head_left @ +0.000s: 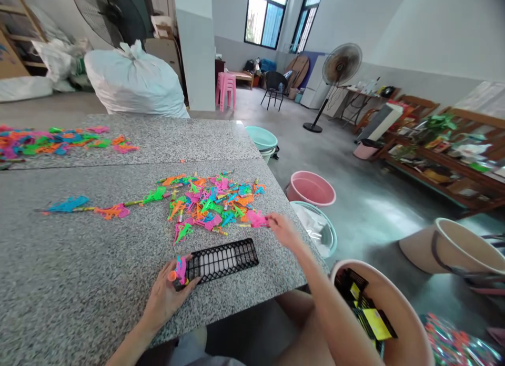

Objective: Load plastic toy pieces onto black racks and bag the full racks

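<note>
My left hand (164, 297) grips the left end of a black lattice plastic basket (226, 260), which lies slightly slanted on the granite table. At that end, by my fingers, sit a small pink-and-blue toy piece (181, 268) and an orange round bit (172, 276). My right hand (284, 232) pinches a pink toy gun (257, 219) at the right side of a loose pile of colourful toy guns (209, 205). Beyond the left end of the pile, a blue toy gun (70, 203) and an orange-pink one (112, 211) trail off.
More bright toys (59, 140) lie on the far left of the table (98, 282). Beside my right arm stands a large tub (410, 303) with black baskets and yellow cards. A red basin (311, 188) and a basin with clear plastic (315, 229) flank the table's right edge.
</note>
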Tool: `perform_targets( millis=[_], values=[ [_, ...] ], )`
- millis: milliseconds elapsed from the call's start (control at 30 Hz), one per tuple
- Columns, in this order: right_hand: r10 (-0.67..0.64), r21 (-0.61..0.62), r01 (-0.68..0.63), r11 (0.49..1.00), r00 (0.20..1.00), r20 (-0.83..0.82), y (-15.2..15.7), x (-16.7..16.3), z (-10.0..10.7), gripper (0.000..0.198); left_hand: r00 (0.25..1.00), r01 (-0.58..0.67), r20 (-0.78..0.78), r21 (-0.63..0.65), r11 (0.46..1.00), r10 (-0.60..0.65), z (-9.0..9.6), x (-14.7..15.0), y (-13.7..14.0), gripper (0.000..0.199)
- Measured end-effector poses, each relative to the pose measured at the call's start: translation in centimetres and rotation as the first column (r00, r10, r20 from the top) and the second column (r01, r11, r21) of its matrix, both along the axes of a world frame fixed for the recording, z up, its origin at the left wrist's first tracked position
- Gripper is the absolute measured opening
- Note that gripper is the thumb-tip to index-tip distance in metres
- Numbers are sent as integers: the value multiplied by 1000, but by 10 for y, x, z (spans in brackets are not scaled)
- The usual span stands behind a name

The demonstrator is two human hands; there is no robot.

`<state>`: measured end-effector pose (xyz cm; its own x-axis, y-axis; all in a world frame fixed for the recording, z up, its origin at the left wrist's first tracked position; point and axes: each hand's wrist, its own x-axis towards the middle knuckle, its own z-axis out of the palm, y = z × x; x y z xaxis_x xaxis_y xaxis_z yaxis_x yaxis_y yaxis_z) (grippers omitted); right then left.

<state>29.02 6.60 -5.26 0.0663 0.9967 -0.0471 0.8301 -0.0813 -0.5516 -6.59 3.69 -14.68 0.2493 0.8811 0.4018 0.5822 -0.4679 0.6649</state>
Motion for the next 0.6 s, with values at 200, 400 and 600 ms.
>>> perform_targets(
  millis=[200, 400, 600],
  values=[
    [-19, -195, 29, 980, 998, 55, 6, 53, 11, 19, 996, 65, -58, -40, 997, -67, -2, -5, -4, 54],
    [-295, -12, 308, 951, 922, 251, -27, 22, -18, 30, 980, 99, -182, 67, 993, -86, 1, -6, -10, 54],
    [-320, -161, 336, 928, 940, 120, -63, 4, -32, 14, 973, 109, -207, 42, 993, -99, 3, -7, -13, 58]
  ],
)
